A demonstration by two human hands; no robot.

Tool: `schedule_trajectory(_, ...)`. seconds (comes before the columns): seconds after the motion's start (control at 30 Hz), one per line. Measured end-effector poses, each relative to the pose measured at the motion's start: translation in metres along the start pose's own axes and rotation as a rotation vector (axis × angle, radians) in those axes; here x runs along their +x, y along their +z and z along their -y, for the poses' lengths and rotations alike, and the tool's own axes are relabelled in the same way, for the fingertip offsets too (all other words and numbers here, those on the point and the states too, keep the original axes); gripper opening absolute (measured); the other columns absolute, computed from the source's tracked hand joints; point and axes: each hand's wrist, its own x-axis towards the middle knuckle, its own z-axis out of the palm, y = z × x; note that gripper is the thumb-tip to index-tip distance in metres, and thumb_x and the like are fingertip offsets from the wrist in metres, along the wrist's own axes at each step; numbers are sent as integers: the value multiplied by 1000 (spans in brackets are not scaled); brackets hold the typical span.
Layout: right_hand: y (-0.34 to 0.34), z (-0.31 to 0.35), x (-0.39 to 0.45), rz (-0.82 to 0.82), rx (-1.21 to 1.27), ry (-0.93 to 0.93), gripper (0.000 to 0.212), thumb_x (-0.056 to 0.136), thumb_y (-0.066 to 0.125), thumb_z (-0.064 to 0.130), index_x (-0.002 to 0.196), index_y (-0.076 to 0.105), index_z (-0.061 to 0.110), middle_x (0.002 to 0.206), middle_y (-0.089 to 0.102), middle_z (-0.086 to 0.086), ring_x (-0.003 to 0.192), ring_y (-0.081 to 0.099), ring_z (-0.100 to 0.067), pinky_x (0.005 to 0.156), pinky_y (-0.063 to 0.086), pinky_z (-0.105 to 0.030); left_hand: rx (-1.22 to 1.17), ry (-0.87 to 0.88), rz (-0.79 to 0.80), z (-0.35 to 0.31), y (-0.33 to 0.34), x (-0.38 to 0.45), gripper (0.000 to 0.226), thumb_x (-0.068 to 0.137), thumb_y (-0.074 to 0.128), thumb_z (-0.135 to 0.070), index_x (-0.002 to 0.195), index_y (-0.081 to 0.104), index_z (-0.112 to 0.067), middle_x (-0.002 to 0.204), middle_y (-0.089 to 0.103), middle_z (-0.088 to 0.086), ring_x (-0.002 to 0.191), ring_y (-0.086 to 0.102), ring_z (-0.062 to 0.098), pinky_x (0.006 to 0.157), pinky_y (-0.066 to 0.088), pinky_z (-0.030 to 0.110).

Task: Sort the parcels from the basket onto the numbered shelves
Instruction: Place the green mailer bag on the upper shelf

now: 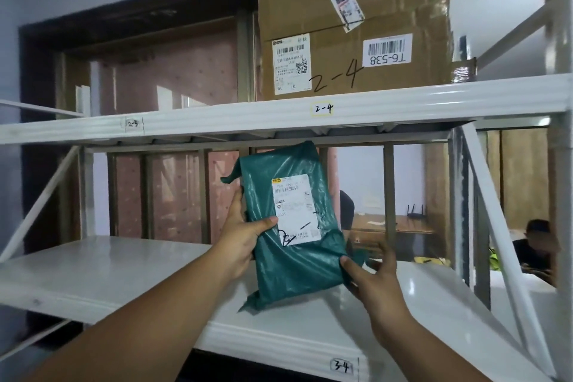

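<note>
We hold the green parcel (294, 226) upright between two shelves, above the front edge of the lower shelf (124, 270) tagged 3-4 (341, 366). Our left hand (245, 232) grips its left edge, thumb curled over the front near the white shipping label (296, 209); our right hand (375, 276) pinches its lower right corner. The parcel is a soft, crinkled, glossy plastic mailer, roughly rectangular, with loose flaps at top and bottom. Black marker strokes cross the label, but we cannot read them with certainty. The shelves are smooth white painted metal. On the upper shelf (217, 118), above the tag 2-4 (322, 108), stands a large brown cardboard box (353, 22), taped, with barcode stickers and "2-4" handwritten on its face. Nearer the left end is a tag 2-3 (134, 124).
</note>
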Motion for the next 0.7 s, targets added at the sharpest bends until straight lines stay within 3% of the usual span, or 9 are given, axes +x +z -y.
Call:
schedule_trajectory(0.07,7,2,1,85,-163,-78,65,83,83,29,139,51,35,136,55,-1,117,64,-24,100,56,-47,-6,-13,-14,-4,-8,-3,98,89,75,6,162,27,-41,140,68,7,118,71,36,93,59,62)
schedule_trajectory(0.17,28,5,-1,249,-178,-89,47,92,74,13,132,56,31,123,66,0,103,72,-20,90,62,-40,44,-46,-74,-14,-31,-10,81,95,73,-3,159,35,-34,139,68,9,117,70,35,95,57,66)
schedule_trajectory(0.23,45,6,-5,308,-184,-94,43,92,74,15,130,58,29,119,68,2,100,73,-19,87,62,-36,100,-60,-102,-22,-49,-17,57,97,69,-2,148,51,-22,135,70,9,106,72,28,79,64,51)
schedule_trajectory(0.3,64,5,-11,369,-205,-118,44,92,75,21,133,61,29,121,70,2,101,74,-16,89,61,-36,165,-80,-121,-30,-69,-27,40,99,67,-2,137,61,-13,126,74,10,96,74,25,65,61,39)
schedule_trajectory(0.5,124,6,-35,550,-190,-150,42,93,74,27,133,64,32,119,74,8,100,75,-13,89,61,-34,273,-83,-257,-59,-128,-61,27,99,69,-8,125,66,-15,112,77,11,94,74,28,71,61,41)
schedule_trajectory(0.57,146,7,-41,598,-261,-204,41,89,73,40,130,67,38,113,76,14,103,72,-9,97,58,-37,332,-96,-312,-70,-149,-74,27,97,71,-8,123,64,-14,111,76,11,94,73,30,69,59,42)
schedule_trajectory(0.7,194,18,-64,748,-238,-219,37,89,74,38,126,69,41,112,75,20,102,72,-2,100,56,-36,455,-134,-440,-104,-193,-108,20,96,70,-7,113,60,-10,106,75,13,85,71,30,62,57,39)
